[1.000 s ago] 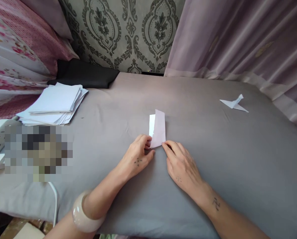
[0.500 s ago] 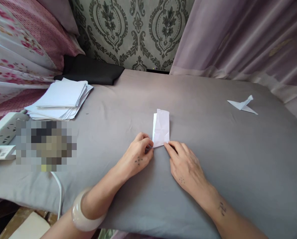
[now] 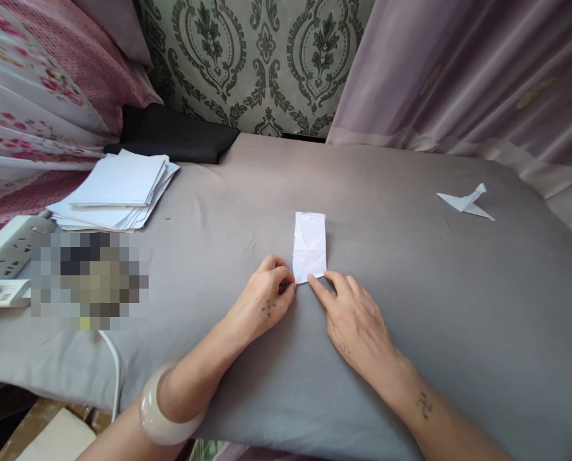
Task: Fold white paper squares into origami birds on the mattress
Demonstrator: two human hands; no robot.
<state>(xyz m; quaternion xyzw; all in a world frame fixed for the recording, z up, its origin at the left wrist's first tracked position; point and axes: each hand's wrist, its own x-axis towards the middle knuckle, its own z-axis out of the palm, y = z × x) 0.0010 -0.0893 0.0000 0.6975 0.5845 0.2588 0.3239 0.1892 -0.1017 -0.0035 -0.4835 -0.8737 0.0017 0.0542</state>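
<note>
Paper (image 3: pixel 309 243) risked skewing if the pinch slipped.
It lay on the cloth (image 3: pixel 386 211); the left hand (image 3: pixel 267 293) pinched its near-left corner, the right hand (image 3: pixel 356 314) touched its near edge (thumb hidden, so its grip couldn't be told).

You are in a home: the floral cloth (image 3: pixel 22 128), the purple curtain (image 3: pixel 459 77) and the patterned wallpaper (image 3: pixel 267 77) show it.
</note>
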